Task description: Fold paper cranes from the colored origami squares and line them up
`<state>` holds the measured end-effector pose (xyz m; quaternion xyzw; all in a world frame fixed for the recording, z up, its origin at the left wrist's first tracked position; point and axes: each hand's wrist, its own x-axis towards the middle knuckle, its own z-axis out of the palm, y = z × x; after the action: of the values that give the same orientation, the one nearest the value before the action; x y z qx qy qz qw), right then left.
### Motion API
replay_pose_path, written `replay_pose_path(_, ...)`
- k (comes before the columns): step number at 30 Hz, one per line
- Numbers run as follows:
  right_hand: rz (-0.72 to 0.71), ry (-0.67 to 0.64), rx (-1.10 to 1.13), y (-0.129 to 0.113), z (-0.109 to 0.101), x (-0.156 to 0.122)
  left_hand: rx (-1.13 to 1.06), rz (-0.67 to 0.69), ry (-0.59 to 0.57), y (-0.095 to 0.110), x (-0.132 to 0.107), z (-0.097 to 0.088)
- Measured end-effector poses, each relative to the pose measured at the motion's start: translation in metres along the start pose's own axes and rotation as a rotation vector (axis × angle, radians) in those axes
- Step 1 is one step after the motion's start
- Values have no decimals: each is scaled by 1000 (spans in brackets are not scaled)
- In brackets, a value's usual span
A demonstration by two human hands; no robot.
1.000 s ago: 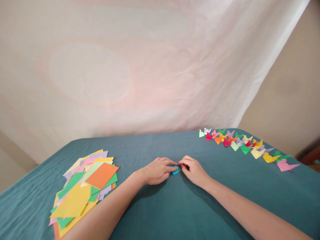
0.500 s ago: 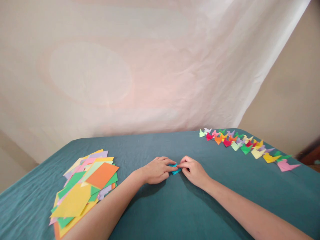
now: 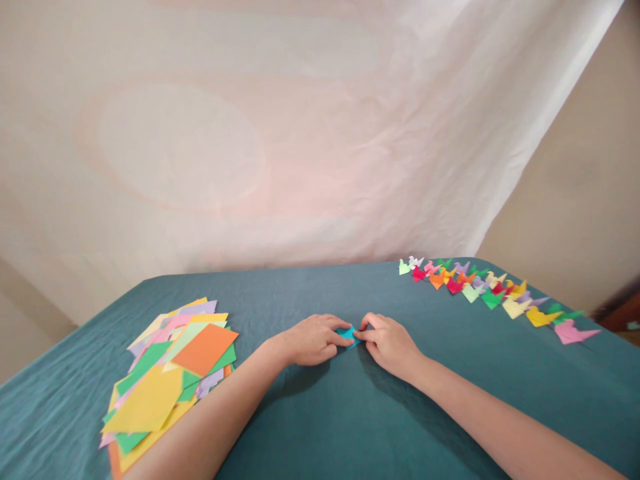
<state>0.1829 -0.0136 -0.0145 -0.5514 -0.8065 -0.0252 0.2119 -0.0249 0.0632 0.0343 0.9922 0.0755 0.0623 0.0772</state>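
A small folded piece of blue origami paper (image 3: 349, 337) lies on the table between my two hands. My left hand (image 3: 316, 340) comes from the left, its fingers reaching over the paper and holding it against the cloth, the thumb tucked nearer to me. From the right, my right hand (image 3: 387, 341) pinches the paper's right edge between thumb and index finger, its other fingers curled. Fingertips cover part of the paper, so its exact folds cannot be made out.
Loose coloured paper sheets (image 3: 145, 403) are heaped at the left, beside my left forearm. Several folded paper cranes (image 3: 515, 307) stand in slanting rows at the right. A dark green cloth (image 3: 320, 420) covers the table, and a pale sheet (image 3: 310, 147) hangs behind it.
My right thumb and index finger have shifted slightly at the paper's edge. The blue paper has turned a little and shows a somewhat different outline. My left hand has barely moved.
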Motion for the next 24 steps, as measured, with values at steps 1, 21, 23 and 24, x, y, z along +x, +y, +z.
replay_pose_path(1, -4, -3, -10, 0, 0, 0, -2, 1, 3, 0, 0, 0)
replay_pose_path(21, -143, -164, -359, -24, -12, 1, 69, -29, -62, 7, -3, -4)
replay_pose_path(23, -146, -182, -337, -23, -16, 0, 70, -29, -71, 8, -3, -4)
replay_pose_path(24, -149, -192, -322, -23, -19, -1, 68, -29, -75, 8, -3, -4)
